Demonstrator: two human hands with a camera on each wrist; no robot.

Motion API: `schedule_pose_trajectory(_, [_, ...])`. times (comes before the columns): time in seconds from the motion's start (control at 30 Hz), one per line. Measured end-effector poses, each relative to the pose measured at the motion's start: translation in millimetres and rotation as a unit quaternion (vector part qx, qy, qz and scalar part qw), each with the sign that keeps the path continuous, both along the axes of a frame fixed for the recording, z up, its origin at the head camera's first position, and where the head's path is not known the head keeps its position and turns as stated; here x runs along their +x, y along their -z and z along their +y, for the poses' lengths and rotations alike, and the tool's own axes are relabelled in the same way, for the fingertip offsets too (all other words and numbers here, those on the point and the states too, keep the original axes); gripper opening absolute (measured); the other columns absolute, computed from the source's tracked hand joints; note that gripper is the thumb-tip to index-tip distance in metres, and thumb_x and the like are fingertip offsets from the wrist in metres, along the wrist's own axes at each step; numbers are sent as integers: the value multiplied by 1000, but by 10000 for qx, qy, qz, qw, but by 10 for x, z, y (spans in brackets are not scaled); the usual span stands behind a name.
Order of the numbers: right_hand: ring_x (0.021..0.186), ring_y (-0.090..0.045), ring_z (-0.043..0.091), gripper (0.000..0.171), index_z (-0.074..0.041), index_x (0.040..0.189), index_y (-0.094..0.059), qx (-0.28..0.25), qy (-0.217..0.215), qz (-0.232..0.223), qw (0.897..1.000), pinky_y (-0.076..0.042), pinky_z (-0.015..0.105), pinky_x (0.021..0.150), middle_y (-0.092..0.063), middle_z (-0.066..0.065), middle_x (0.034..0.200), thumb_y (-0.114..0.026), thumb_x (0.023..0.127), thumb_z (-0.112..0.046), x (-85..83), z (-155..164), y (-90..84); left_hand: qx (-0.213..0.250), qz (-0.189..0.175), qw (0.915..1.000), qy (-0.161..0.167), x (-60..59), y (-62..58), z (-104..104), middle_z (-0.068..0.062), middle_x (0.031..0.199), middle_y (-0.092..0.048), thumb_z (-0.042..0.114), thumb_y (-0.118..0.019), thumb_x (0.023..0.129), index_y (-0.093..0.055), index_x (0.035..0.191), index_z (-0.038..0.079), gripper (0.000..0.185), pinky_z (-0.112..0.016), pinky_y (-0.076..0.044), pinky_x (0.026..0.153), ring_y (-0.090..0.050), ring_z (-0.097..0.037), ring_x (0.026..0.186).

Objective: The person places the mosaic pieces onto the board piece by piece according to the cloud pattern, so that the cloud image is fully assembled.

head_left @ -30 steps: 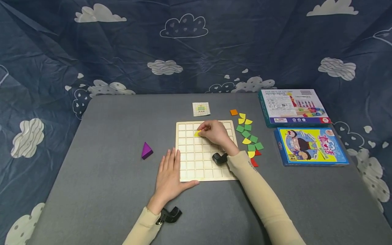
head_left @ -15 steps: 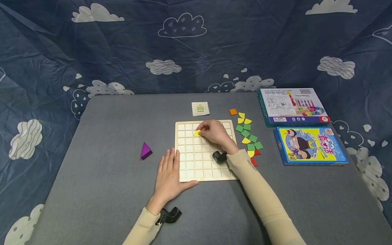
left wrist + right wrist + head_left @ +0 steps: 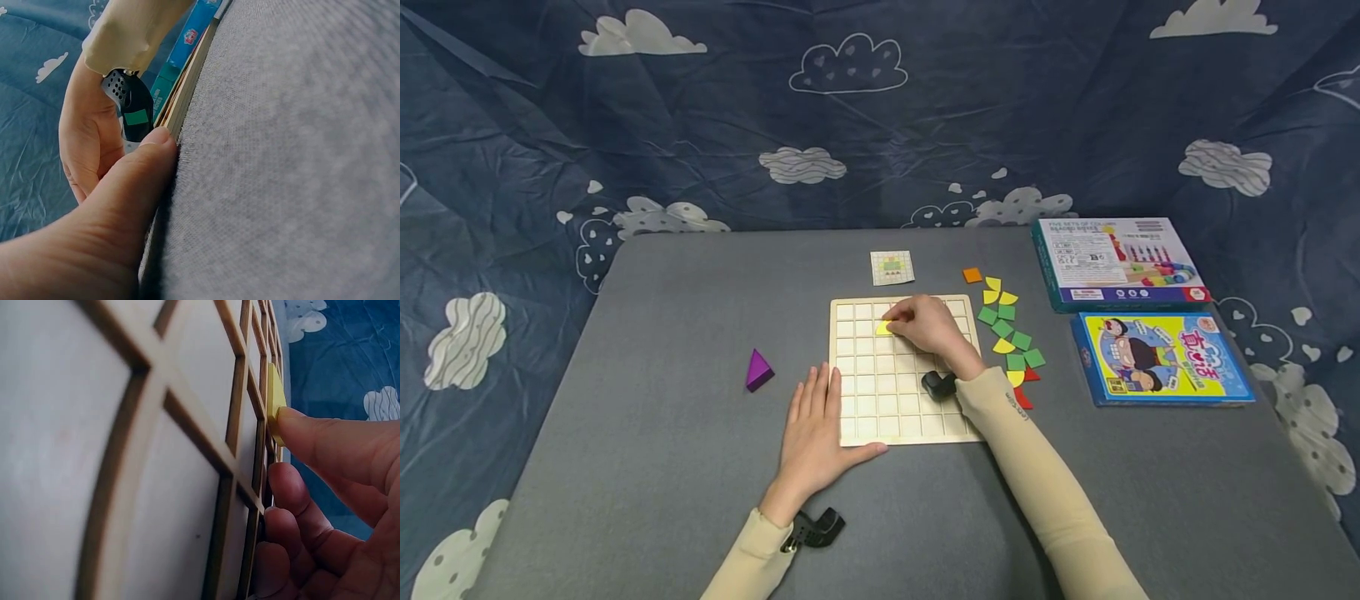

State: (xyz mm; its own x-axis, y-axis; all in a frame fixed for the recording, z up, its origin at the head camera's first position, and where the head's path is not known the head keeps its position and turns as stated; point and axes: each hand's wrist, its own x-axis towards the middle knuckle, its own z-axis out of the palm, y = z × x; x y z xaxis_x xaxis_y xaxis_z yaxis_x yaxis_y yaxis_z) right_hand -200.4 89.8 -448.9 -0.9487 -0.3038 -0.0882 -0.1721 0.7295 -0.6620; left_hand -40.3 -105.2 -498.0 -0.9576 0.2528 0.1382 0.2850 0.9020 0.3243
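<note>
While the purple pyramid point(image 3: 759, 369) sits alone at far left on the grey table point(image 3: 662, 467), the left hand point(image 3: 812, 437) lies flat just right of it, fingers straight and relaxed, holding nothing, thumb against the near-left corner of the wooden grid board point(image 3: 880, 400). Right of that, the right hand point(image 3: 928, 325) reaches over the board's far rows, fingers curled; the right wrist view shows a fingertip point(image 3: 294, 425) pressing the edge of a yellow tile point(image 3: 883, 327), which sits in a cell in the second row from the far edge, left of centre. Whether it is fully seated I cannot tell. A small pattern card point(image 3: 892, 267) lies beyond the board. Judged progress: very early, with this one tile on the board and all other visible cells bare. Right of the board, loose tiles point(image 3: 1009, 333) in green, yellow, red and orange remain unplaced. Two boxes point(image 3: 1157, 358) lie at far right.
</note>
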Motion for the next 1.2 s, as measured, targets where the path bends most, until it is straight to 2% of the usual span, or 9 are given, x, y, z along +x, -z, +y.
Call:
schedule_pose_trajectory(0.3, [70, -54, 17, 13, -14, 97, -77, 65, -17, -8, 10000, -40, 32, 67, -67, -2, 78, -72, 86, -17, 13, 11, -3, 17, -68, 10000, -7, 0, 10, 3, -21, 154, -13, 80, -56, 69, -16, 149, -3, 123, -44, -4, 113, -5, -32, 142])
schedule_pose_trajectory(0.57, [82, -60, 18, 14, -14, 99, -77, 56, -111, 12, 9999, -45, 34, 74, -70, 2, 94, -70, 87, -16, 24, 30, -1, 68, 33, 10000, 9, 1, 7, 4, -22, 154, -15, 79, -58, 69, -17, 149, -4, 123, -45, -5, 113, -7, -33, 142])
schedule_pose_trajectory(0.77, [72, -53, 17, 15, -14, 101, -77, -9, -161, 10, 9999, -40, 32, 67, -67, 1, 85, -70, 87, -14, 31, 53, 0, 62, 40, 10000, 36, -1, 5, 3, -23, 154, -15, 79, -58, 69, -17, 149, -5, 123, -46, -6, 112, -7, -34, 142])
schedule_pose_trajectory(0.87, [69, -49, 17, 19, -12, 105, -74, -127, -250, -26, 9996, -38, 31, 67, -63, 1, 79, -68, 87, -13, 36, 76, -4, 48, 14, 10000, 29, -1, 3, 2, -23, 154, -14, 79, -58, 69, -16, 149, -4, 123, -45, -5, 113, -6, -33, 142])
schedule_pose_trajectory(1.0, [70, -50, 17, 23, -9, 110, -71, -318, -383, -47, 9987, -39, 31, 69, -61, 1, 80, -67, 88, -15, 48, 119, -9, 65, 50, 10000, 12, -1, 6, 0, -23, 154, -14, 79, -58, 68, -17, 149, -4, 123, -45, -5, 113, -7, -33, 142])
schedule_pose_trajectory(1.2, [75, -57, 18, 19, -7, 105, -73, -785, -182, 22, 9967, -45, 32, 69, -66, 4, 87, -67, 90, -17, 55, 260, -3, 29, 122, 9999, 14, -1, 15, 0, -23, 153, -15, 80, -57, 68, -17, 149, -5, 123, -45, -6, 113, -8, -34, 142])
